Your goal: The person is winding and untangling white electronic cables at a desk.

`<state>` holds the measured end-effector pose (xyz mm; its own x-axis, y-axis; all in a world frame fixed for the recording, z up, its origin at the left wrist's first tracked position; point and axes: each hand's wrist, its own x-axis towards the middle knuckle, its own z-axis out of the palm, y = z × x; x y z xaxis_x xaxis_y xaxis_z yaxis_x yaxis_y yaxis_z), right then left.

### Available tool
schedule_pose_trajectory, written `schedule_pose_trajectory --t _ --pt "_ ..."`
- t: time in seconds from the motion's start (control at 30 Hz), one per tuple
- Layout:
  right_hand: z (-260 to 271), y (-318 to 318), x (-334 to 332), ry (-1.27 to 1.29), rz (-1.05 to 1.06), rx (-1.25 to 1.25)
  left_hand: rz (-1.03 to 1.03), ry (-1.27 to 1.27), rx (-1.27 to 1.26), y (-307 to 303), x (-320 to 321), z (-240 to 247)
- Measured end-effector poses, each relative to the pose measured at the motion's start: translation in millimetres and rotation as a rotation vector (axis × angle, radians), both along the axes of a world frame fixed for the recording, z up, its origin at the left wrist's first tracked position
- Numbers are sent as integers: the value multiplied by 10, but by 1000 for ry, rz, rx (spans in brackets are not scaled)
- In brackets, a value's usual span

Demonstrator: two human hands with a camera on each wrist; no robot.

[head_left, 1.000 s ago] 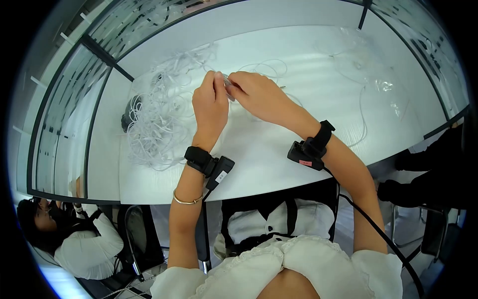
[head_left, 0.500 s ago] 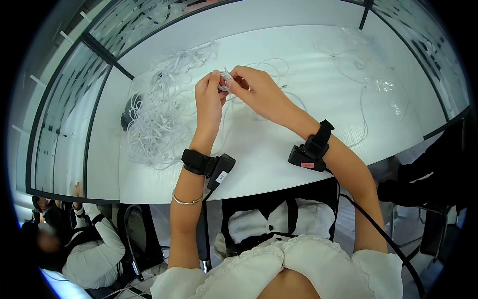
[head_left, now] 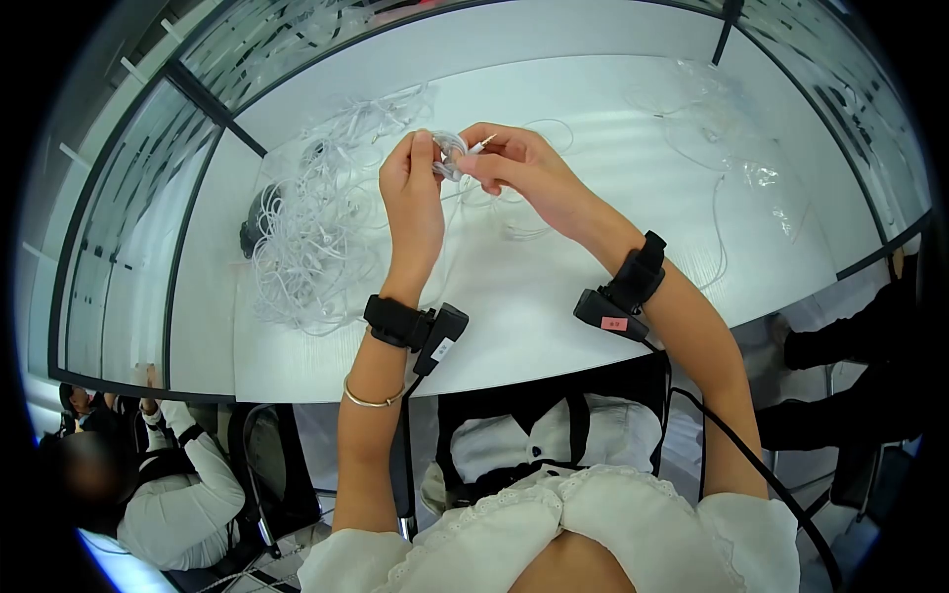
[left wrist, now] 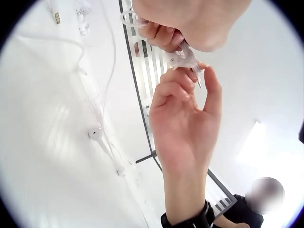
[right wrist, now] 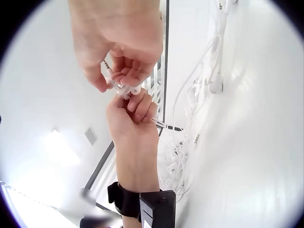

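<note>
Both hands meet over the far middle of the table in the head view, around one coiled bundle of white wired earphones [head_left: 448, 150]. My left hand [head_left: 411, 198] pinches the coil between thumb and fingers. From the other side my right hand [head_left: 524, 170] pinches the cable, and the metal-tipped plug [head_left: 483, 144] sticks up by its thumb and fingers. An earbud [right wrist: 136, 90] shows between the two hands in the right wrist view. Loose cable hangs from the bundle toward the table. Fingers partly hide the coil.
A tangled pile of white earphones [head_left: 314, 242] covers the table's left side, with a dark object [head_left: 259, 222] behind it. Clear plastic bags [head_left: 761, 173] and a loose cable [head_left: 719, 232] lie at the right. Low partitions [head_left: 583, 30] border the table. A person [head_left: 183, 514] sits at lower left.
My right hand has turned and shifted a little rightward, opening the view of the coil. The plug now shows pointing up at its fingers. My left hand keeps its hold.
</note>
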<state>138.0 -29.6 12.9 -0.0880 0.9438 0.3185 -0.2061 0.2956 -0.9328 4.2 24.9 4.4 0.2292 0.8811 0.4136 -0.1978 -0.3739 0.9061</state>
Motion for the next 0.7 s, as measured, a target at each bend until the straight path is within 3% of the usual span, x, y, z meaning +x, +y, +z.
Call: schedule_pose_trajectory --t 0.13,0.3,0.4,0.7 --pt "-24 59 30 -266 -11 -64 77 163 115 40 -5 -78" --pt "-43 78 93 -266 89 -213 137 327 245 54 -39 -120" --pt "48 1 101 -100 131 -173 86 177 187 89 -45 -105" --pt "4 -12 53 -168 150 -31 3 23 -91 76 -62 -70"
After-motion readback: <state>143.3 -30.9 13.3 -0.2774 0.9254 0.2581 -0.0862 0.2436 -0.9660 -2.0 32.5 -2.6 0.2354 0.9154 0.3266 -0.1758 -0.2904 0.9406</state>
